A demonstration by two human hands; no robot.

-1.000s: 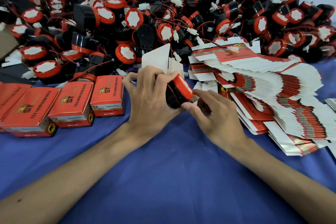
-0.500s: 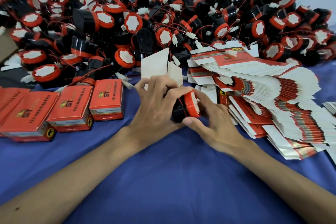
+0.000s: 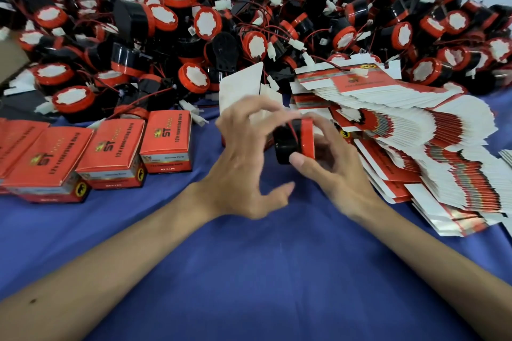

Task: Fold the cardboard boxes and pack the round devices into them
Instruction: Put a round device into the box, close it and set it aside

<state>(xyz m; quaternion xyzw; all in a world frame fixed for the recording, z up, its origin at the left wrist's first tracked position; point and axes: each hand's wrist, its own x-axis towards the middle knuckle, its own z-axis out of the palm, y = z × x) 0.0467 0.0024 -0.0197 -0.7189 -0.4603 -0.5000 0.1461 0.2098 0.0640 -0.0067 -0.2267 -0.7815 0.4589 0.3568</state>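
R hand grip pinches the round device over mid counter, black end twd the open box just behind, far-edge side. L hand nearer box, blurred; grip can't tell.

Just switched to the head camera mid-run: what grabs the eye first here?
A huge heap of round black-and-red devices spans the whole back of the view. At centre the right hand holds one device beside the spread left hand, with a fanned stack of flat cartons at right and finished red boxes at left.
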